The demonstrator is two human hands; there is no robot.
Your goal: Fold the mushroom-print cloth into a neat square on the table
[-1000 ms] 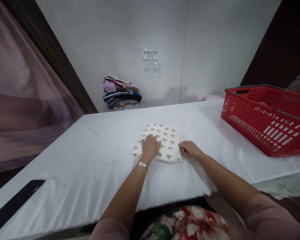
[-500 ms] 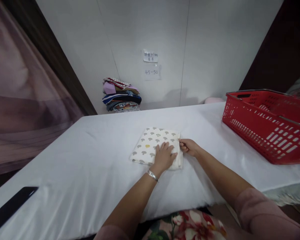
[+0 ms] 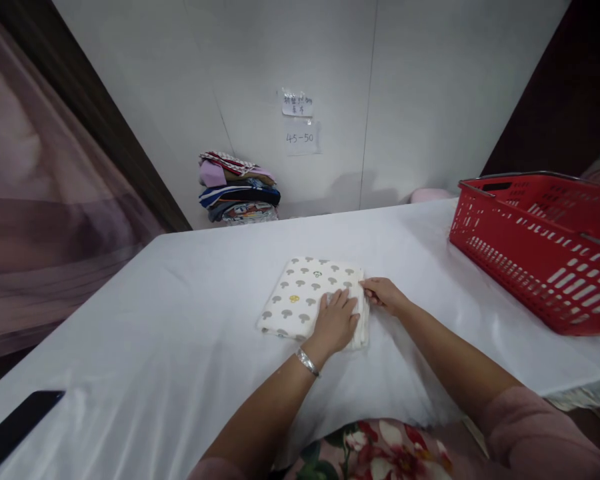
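A folded white cloth (image 3: 300, 293) with grey mushroom shapes and one yellow one lies flat on the white-covered table (image 3: 190, 300). My left hand (image 3: 336, 321), with a silver bracelet at the wrist, rests palm down on the cloth's right part, fingers apart. At the cloth's right edge, my right hand (image 3: 383, 295) pinches the layered border between thumb and fingers. The lower fingers of that hand are curled.
A red plastic basket (image 3: 545, 247) stands at the right. Folded clothes (image 3: 239, 188) are stacked beyond the table's back edge. A dark flat object (image 3: 17, 427) lies at the front left. Two paper signs (image 3: 300, 137) hang on the wall.
The view has shifted slightly. My left hand has slid a little to the right over the cloth. My right hand keeps its pinch at the right edge.
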